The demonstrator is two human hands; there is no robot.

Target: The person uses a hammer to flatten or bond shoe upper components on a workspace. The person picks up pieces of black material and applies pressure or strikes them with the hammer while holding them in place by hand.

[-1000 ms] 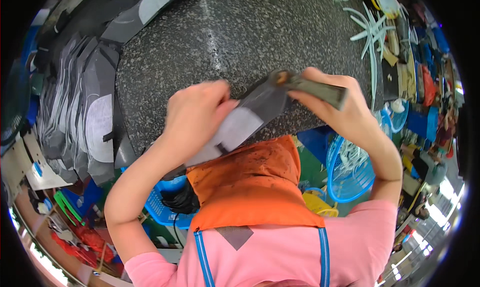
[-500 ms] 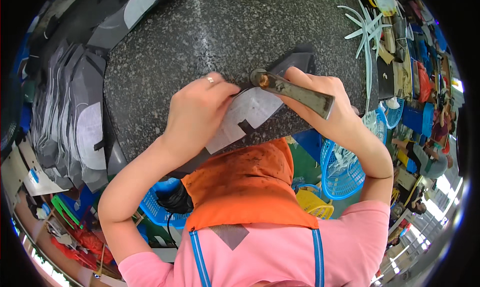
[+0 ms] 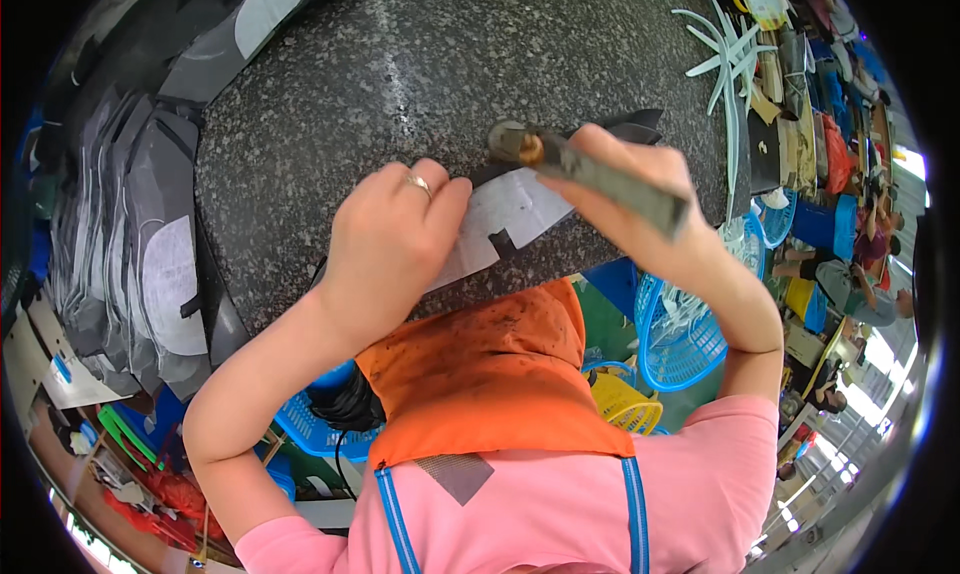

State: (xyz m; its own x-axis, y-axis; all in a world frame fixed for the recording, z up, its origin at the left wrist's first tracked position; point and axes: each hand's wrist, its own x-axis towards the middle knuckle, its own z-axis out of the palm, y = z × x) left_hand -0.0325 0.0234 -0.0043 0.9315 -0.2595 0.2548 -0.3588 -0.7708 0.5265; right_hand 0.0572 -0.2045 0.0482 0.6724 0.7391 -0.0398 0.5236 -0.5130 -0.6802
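Note:
A shoemaker's hammer [image 3: 618,186] with a round face and flared tail is gripped in my right hand [image 3: 625,232]. Its round face is over the far edge of a flat dark piece with a pale grey lining [image 3: 510,206], probably leather or similar sheet. My left hand [image 3: 388,229], a ring on one finger, is closed at the left part of that piece, its fingertips curled at the dark far edge. A dark notch shows in the lining's near edge. The piece's right tip pokes out beyond my right hand.
The speckled stone slab [image 3: 330,104] lies beneath the work. A stack of similar dark pieces [image 3: 130,244] stands at the left, with another lined piece [image 3: 215,59] at far left. Pale strips [image 3: 728,69] lie at far right; a blue basket [image 3: 680,344] hangs below.
The hammer has shifted slightly left and up, its handle end swinging right and blurring. My left hand's fingers have curled in at the edge. The piece has moved slightly right.

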